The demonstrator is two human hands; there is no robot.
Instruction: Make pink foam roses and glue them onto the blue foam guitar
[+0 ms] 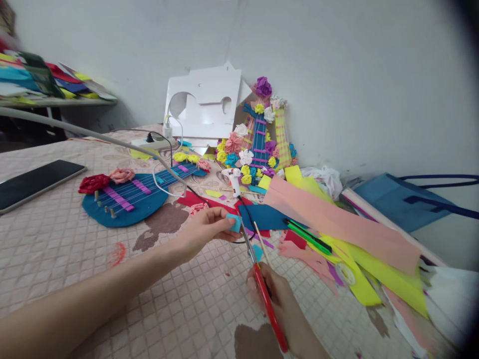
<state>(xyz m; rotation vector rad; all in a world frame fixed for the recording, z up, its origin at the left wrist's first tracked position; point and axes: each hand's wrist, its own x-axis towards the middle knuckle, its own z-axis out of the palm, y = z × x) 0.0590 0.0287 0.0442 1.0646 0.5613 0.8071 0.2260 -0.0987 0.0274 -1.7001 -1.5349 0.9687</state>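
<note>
Between its thumb and fingers, my left hand pinches a small light-blue paper piece. My right hand is closed around red-handled scissors, whose blades reach up to the right edge of that paper. A thin wooden stick runs up from my right hand beside the blades; whether the fingers hold it too I cannot tell. Another light-blue scrap lies just behind the scissors. Beyond my hands a white glue gun stands with its black cord trailing toward me.
At left lies a blue paper guitar with paper flowers, near a phone. More decorated guitars lean on the wall beside a white cut-out board. At right are a green cutter and a pink crepe strip. A white cable crosses the left side.
</note>
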